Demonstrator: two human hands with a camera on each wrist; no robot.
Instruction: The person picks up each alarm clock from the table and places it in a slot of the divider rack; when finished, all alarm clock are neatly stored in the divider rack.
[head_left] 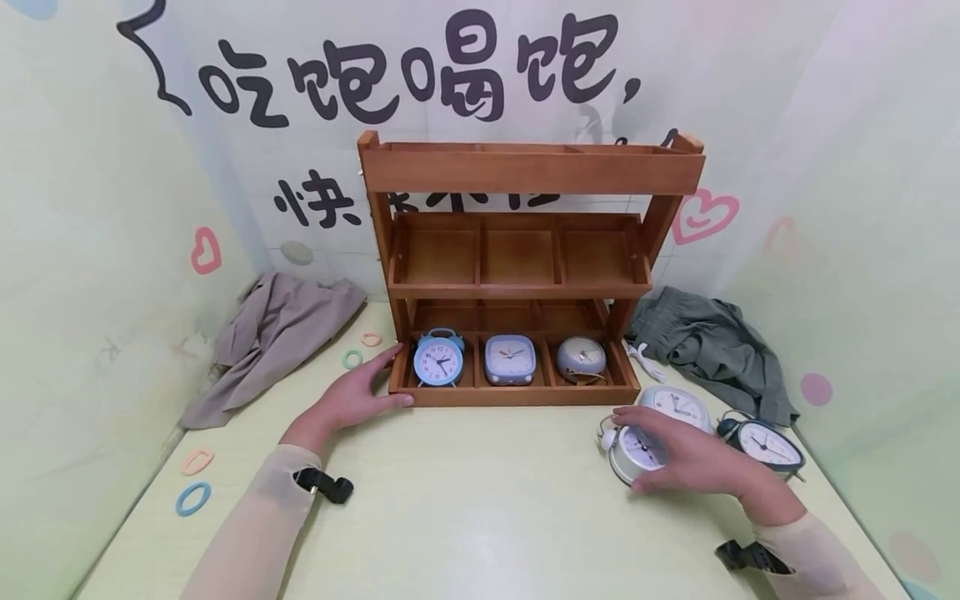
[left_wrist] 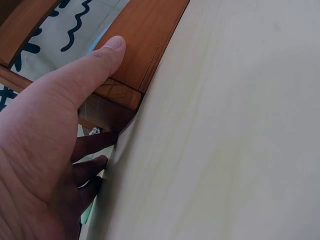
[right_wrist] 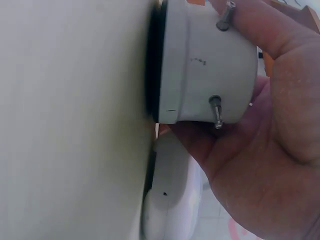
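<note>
My left hand [head_left: 352, 407] holds the lower left corner of a brown wooden rack [head_left: 517, 398], the thumb across its front rail and the other fingers along its side. A white twin-bell alarm clock [head_left: 636, 454] lies dial-up on the table, and my right hand [head_left: 693, 457] grips it from above. Its two metal feet show on the white casing [right_wrist: 202, 65] in the right wrist view. Behind that hand are a pale round clock [head_left: 675, 403] and a dark alarm clock [head_left: 765, 443]. The rack's bottom tier holds a blue twin-bell clock [head_left: 438, 360], a lilac square clock [head_left: 510, 360] and a rounded grey-blue clock [head_left: 581, 357].
A mauve cloth [head_left: 292, 333] lies left of the rack, and a dark green cloth [head_left: 708, 350] lies right, beside a white cord [head_left: 645, 362]. A blue ring [head_left: 178, 501] and several other coloured rings lie at the left. Printed curtains enclose the table.
</note>
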